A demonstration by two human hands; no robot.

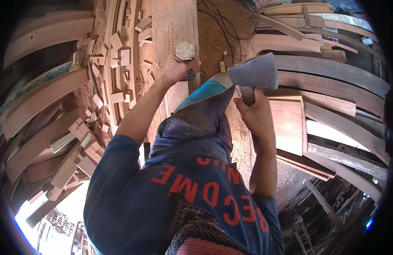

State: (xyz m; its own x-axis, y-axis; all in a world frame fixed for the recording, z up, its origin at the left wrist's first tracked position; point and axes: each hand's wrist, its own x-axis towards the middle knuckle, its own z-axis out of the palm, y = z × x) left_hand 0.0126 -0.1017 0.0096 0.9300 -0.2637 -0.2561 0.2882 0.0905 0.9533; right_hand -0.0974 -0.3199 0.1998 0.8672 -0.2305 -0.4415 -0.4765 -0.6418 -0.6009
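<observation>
My left hand (178, 70) is closed around what looks like a chisel, held upright over a long plank. The round, battered pale end of the chisel's handle (186, 50) faces up, and a dark flat piece of metal shows just below the hand. On the right, my right hand (257, 111) grips a hatchet by its handle, close under the head. The hatchet's broad grey head (254, 73) is raised beside my knee, apart from the chisel. Most of the hatchet's handle is hidden by my hand and forearm.
The long plank (173, 21) runs away from me, dusted with sawdust. Small wood offcuts (125, 57) lie scattered to its left. Curved boards (332, 66) are stacked at right, more boards (43, 91) at left. A black cable (224, 21) coils on the ground ahead.
</observation>
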